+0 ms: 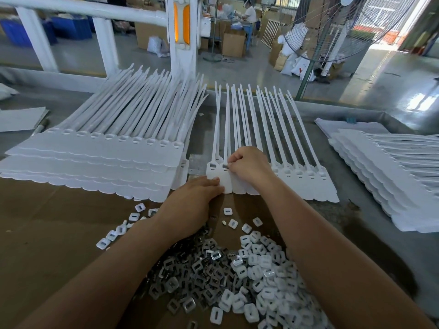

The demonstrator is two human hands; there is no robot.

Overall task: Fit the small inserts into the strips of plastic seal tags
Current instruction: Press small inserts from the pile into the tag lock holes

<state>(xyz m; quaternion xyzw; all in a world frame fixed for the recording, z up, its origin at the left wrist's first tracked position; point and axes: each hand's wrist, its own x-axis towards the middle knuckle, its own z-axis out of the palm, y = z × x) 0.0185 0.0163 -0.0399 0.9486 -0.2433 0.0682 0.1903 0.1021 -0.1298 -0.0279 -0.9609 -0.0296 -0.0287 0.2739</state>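
A strip of white plastic seal tags (308, 184) lies flat in front of me, tails pointing away. My left hand (190, 205) lies on the cardboard with straight fingers pressing the lower edge of the strip's left tags. My right hand (249, 166) is curled over the second tag's socket and pinches a small insert against it; the insert is mostly hidden by the fingers. A heap of small inserts (237, 276), clear ones and white ones, lies between my forearms on the cardboard (47, 233).
A tall stack of tag strips (99, 160) sits at the left, another stack (389, 176) at the right. Beyond the table edge are a white frame (183, 43), a standing fan (337, 27), boxes, and a person working far off.
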